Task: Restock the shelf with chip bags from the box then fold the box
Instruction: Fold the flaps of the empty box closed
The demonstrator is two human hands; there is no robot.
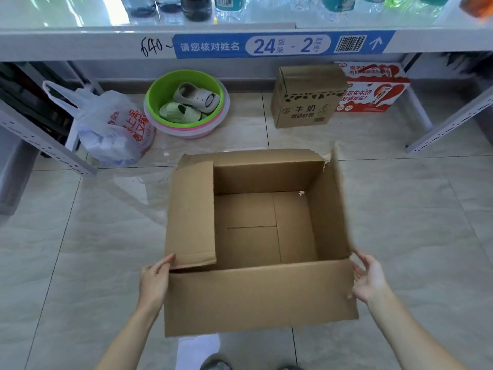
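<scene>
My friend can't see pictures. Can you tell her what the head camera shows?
Two hands, left and right, hold an empty cardboard box above a tiled floor. Behind it, under a shelf, sit a green basin with slippers.

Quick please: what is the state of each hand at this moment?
Left hand: grips the near left corner of the box.
Right hand: open, fingers beside the box's near right corner; contact cannot be told.
</scene>
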